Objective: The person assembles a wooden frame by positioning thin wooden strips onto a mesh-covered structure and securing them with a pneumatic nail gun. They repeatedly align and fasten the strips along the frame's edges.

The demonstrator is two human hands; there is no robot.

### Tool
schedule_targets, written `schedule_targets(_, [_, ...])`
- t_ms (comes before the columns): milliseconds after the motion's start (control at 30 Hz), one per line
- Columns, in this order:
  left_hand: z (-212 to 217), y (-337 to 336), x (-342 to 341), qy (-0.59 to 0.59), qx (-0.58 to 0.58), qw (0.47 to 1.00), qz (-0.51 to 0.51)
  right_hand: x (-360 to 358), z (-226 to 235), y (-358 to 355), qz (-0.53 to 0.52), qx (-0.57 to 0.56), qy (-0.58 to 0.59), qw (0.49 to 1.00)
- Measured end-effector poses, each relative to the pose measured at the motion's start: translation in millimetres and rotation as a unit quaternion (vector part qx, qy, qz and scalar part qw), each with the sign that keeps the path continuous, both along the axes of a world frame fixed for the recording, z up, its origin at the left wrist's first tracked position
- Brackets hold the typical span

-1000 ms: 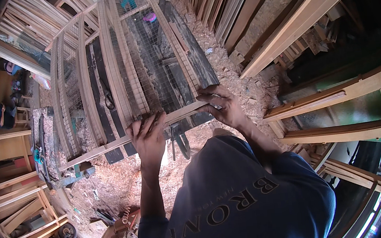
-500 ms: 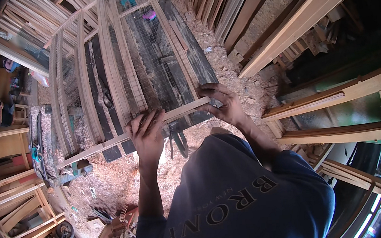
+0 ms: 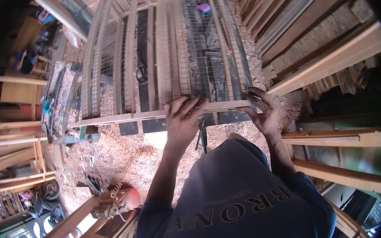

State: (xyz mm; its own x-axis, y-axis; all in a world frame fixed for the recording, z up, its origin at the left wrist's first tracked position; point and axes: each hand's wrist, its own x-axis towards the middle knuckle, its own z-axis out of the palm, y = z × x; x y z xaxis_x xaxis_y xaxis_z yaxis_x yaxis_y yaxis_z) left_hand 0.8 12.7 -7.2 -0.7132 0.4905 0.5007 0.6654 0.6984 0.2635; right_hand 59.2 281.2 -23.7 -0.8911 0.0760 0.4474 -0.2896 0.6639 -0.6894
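Observation:
A wooden frame with slats and wire mesh [image 3: 193, 58] lies on a dark worktable in front of me. A thin wooden strip [image 3: 130, 117] runs along its near edge. My left hand [image 3: 184, 122] is closed over the strip right of its middle, fingers bent across the top. At the strip's right end, my right hand [image 3: 265, 113] pinches it between the thumb and the fingers. The mesh rises from just behind the strip; whether the two are fastened together cannot be seen. A small purple object [image 3: 203, 8] shows at the far side.
Long boards [image 3: 328, 58] lean at the right, above stacked wooden offcuts. Wooden window-like frames [image 3: 341, 138] stand by my right arm. A red machine with a coiled hose [image 3: 118, 200] sits at lower left. Wood shavings [image 3: 112, 166] cover the floor.
The whole view has turned, so the frame and strip sit farther right and the strip looks level. Both hands keep hold of the strip at about the same places.

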Motion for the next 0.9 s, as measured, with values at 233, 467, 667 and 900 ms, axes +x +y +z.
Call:
schedule_targets(233, [-6.8, -2.3, 1.1, 0.002, 0.03, 0.999, -0.012, -1.7, -4.0, 1.3, 0.026, -0.005, 0.016, 1.0])
schedule_targets(467, [-11.8, -3.2, 1.4, 0.018, 0.04, 0.999, -0.012, -2.7, -1.6, 3.1, 0.008, 0.066, 0.022, 0.998])
schedule_targets(667, [-15.2, -3.1, -0.7, 0.071, 0.032, 0.997, -0.016, -3.8, 0.1, 6.8, 0.026, 0.07, 0.016, 0.997])
schedule_targets(900, [-19.1, -2.2, -7.1, 0.124, 0.034, 0.99, -0.05, -3.3, -1.4, 10.6, 0.042, 0.103, 0.045, 0.993])
